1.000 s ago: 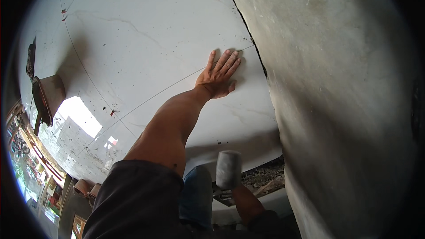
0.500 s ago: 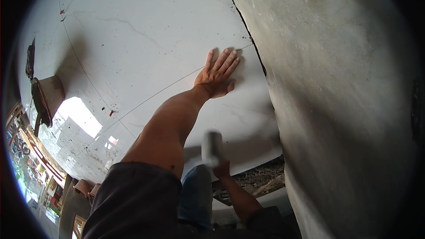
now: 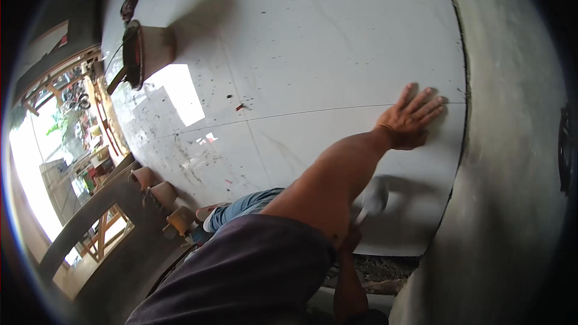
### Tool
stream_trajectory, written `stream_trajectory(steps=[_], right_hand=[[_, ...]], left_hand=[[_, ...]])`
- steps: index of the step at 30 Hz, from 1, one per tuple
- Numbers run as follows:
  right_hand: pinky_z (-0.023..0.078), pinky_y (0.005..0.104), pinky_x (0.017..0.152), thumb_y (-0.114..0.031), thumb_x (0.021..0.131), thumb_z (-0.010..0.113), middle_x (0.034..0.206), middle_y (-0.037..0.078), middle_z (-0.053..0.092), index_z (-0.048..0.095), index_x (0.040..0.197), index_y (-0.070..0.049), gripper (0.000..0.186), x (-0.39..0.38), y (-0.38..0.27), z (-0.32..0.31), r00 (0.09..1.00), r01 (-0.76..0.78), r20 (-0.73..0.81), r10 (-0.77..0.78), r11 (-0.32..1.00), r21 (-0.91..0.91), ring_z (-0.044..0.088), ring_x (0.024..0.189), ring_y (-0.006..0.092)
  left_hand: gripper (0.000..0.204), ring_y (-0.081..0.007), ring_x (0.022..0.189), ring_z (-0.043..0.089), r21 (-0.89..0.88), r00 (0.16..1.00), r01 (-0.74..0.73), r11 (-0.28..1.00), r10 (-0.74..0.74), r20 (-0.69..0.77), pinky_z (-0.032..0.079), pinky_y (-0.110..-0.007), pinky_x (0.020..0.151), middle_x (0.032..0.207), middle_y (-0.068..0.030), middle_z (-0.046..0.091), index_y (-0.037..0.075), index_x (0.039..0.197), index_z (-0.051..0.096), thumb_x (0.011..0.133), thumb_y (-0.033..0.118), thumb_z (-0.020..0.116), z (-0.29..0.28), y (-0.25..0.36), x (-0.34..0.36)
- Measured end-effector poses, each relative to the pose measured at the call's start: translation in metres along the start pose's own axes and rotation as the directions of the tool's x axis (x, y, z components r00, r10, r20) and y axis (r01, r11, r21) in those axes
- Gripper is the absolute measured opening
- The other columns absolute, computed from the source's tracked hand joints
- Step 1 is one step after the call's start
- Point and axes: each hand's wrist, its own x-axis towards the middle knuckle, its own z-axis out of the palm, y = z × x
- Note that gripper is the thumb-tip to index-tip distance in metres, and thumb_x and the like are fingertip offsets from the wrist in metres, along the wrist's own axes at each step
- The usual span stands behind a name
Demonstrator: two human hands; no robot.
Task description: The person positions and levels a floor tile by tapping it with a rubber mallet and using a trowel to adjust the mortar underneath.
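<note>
The floor is laid in large glossy white tiles (image 3: 313, 42), bounded on one side by a grey rendered wall (image 3: 512, 162) and lit by a bright patch of daylight. A bucket (image 3: 147, 51) stands well apart from the work, and small clay pots (image 3: 161, 194) sit at the tile edge. The left hand (image 3: 410, 121) lies flat and fully open on the last tile (image 3: 397, 204) beside the wall, fingers spread just short of the grout line (image 3: 301, 113), gripping nothing. The right hand (image 3: 349, 242) is mostly hidden behind the left forearm; it appears closed around the handle of a mallet (image 3: 374, 195), whose pale head is blurred and sits just above the tile surface. Judged from this, the step in hand is tapping the edge tile down while the flat palm steadies it. The next move calls for light strikes near the loose area, with the palm kept clear of the mallet head. The mallet handle, the right-hand fingers and the bed beneath the tile edge cannot be made out clearly.
</note>
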Motion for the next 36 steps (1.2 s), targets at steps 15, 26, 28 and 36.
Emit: stream_trajectory(steps=[15, 26, 28, 36], right_hand=[[0.044, 0.0478, 0.068, -0.023, 0.092, 0.048, 0.078, 0.011, 0.06, 0.056, 0.087, -0.005, 0.02, -0.008, -0.009, -0.029, 0.998, 0.001, 0.063, 0.01, 0.985, -0.173, 0.059, 0.075, 0.0345], [0.043, 0.0513, 0.067, -0.024, 0.095, 0.043, 0.073, 0.009, 0.061, 0.055, 0.086, -0.008, 0.022, 0.018, -0.017, 0.002, 0.998, 0.001, 0.062, 0.021, 0.946, -0.325, 0.058, 0.07, 0.0371], [0.043, 0.0514, 0.066, -0.024, 0.096, 0.042, 0.075, 0.009, 0.061, 0.055, 0.087, -0.008, 0.022, 0.028, -0.021, -0.001, 1.0, -0.017, -0.001, 0.017, 0.938, -0.347, 0.059, 0.071, 0.0356], [0.047, 0.0444, 0.071, -0.023, 0.095, 0.043, 0.095, 0.011, 0.062, 0.057, 0.103, -0.007, 0.023, 0.056, -0.059, -0.02, 0.972, -0.145, 0.126, 0.198, 0.929, -0.341, 0.061, 0.088, 0.0284]], left_hand=[[0.072, -0.0234, 0.144, 0.0, 0.111, 0.997, 0.075, 0.991, -0.074, -0.017, -0.002, -0.058, 0.114, 0.156, -0.0022, 0.009, 0.016, 0.149, 0.018, 0.09, 0.05, 0.042, 0.0, -0.005, -0.006], [0.074, -0.0253, 0.144, 0.005, 0.073, 0.997, 0.061, 0.995, -0.063, 0.033, 0.001, -0.059, 0.113, 0.155, -0.0047, 0.013, 0.015, 0.148, 0.023, 0.087, 0.048, 0.05, 0.006, 0.001, 0.001], [0.071, -0.0245, 0.144, 0.007, -0.011, 0.997, 0.07, 0.997, -0.07, -0.011, 0.004, -0.059, 0.113, 0.155, -0.0053, 0.015, 0.015, 0.146, 0.027, 0.086, 0.044, 0.052, -0.002, -0.001, -0.001], [0.064, -0.0242, 0.144, 0.01, 0.051, 0.984, 0.07, 0.996, -0.06, -0.166, 0.004, -0.057, 0.114, 0.155, -0.0061, 0.016, 0.014, 0.143, 0.032, 0.086, 0.031, 0.052, 0.016, -0.016, -0.005]])
